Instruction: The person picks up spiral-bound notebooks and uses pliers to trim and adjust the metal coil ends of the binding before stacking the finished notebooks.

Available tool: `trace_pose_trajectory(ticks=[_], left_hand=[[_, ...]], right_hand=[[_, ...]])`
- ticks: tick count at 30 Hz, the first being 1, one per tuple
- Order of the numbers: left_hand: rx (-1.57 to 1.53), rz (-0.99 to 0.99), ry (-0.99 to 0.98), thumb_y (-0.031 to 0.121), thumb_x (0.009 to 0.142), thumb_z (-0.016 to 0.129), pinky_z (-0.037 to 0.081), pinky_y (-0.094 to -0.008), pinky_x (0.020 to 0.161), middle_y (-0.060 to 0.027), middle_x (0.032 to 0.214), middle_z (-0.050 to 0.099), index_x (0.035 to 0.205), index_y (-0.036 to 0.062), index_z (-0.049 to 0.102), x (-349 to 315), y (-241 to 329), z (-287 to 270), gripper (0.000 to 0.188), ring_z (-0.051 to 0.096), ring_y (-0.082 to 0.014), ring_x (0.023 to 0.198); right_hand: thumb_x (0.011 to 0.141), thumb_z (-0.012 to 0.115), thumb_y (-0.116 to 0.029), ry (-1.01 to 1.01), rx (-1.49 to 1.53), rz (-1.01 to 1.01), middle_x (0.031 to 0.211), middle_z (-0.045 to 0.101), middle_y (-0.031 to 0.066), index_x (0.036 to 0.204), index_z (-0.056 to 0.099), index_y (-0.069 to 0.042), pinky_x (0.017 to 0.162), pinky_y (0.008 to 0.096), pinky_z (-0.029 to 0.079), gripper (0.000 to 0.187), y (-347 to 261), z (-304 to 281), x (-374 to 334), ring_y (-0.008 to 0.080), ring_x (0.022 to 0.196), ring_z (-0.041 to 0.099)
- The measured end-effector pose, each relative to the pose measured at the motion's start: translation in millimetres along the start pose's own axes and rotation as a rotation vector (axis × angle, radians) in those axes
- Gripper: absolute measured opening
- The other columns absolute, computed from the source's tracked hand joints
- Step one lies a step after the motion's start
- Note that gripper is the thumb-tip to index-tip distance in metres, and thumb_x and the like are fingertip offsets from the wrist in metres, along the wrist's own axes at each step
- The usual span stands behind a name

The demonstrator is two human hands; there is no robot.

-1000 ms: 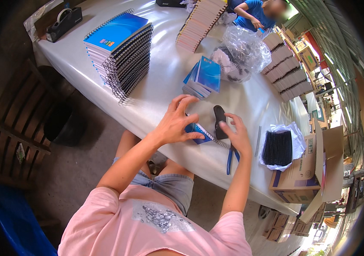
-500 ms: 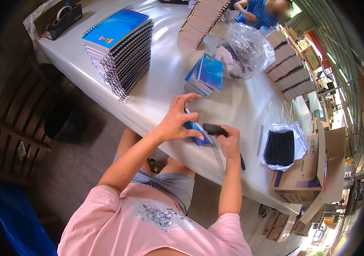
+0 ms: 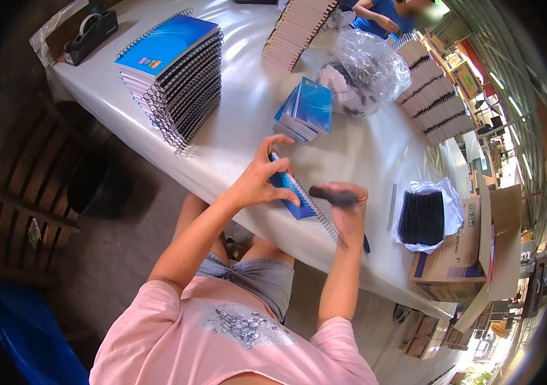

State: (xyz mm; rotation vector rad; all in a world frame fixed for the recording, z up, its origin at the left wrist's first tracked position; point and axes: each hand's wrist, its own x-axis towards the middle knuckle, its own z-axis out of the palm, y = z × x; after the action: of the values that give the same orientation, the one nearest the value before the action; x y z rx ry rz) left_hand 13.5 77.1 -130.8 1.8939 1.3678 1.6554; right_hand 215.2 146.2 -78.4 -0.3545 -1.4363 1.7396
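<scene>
My left hand is closed on a small blue-covered notebook, thumb on the near side and fingers over the far end, holding it tilted on the table. A wire-like spiral coil runs along the notebook's right edge and sticks out past its near end, toward my right wrist. In my right hand is a dark, rounded handheld tool, held close to the coil. Motion blurs the tool and the fingers, so its exact kind does not show. Just beyond the notebook lies a small pile of blue-covered booklets.
A tall stack of spiral-bound blue notebooks stands at left, near a tape dispenser. At right, black coils lie on white paper beside an open cardboard box. Clear plastic wrap and more book stacks sit farther back, near another person.
The coil now reaches farther up the notebook's edge. My right hand and the dark tool have shifted slightly right. The left hand keeps its hold.
</scene>
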Motion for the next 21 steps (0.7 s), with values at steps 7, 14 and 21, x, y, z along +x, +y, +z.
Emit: trace_pose_trajectory(ticks=[7, 14, 21], left_hand=[[-0.159, -0.079, 0.099, 0.037, 0.045, 0.091, 0.036, -0.032, 0.083, -0.0157, 0.114, 0.034, 0.093, 0.0092, 0.038, 7, -10, 2, 0.076, 0.038, -0.0214, 0.107], [-0.289, -0.28, -0.007, 0.04, 0.04, 0.093, 0.033, -0.0333, 0.094, -0.0148, 0.112, 0.036, 0.104, 0.0045, 0.029, 3, -15, 3, 0.097, 0.038, -0.0247, 0.107], [-0.257, -0.22, 0.03, 0.034, 0.042, 0.094, 0.035, -0.0277, 0.08, -0.0115, 0.111, 0.034, 0.097, 0.0092, 0.031, 0, -15, 1, 0.087, 0.037, -0.0155, 0.089]], right_hand=[[0.072, 0.055, 0.005, 0.089, -0.637, 0.207, 0.08, 0.069, 0.0067, 0.091, 0.07, 0.004, 0.067, 0.0221, 0.047, 0.023, -6, 16, 8, 0.0092, 0.071, 0.059], [0.073, 0.054, 0.007, 0.093, -0.08, 0.095, 0.079, 0.068, 0.0077, 0.091, 0.069, 0.005, 0.068, 0.0238, 0.049, 0.024, 4, 18, 14, 0.0097, 0.071, 0.06], [0.073, 0.058, 0.002, -0.077, -0.7, 0.089, 0.079, 0.07, 0.0045, 0.089, 0.071, 0.001, 0.064, 0.0228, 0.046, 0.021, -2, 41, 27, 0.0078, 0.067, 0.058]])
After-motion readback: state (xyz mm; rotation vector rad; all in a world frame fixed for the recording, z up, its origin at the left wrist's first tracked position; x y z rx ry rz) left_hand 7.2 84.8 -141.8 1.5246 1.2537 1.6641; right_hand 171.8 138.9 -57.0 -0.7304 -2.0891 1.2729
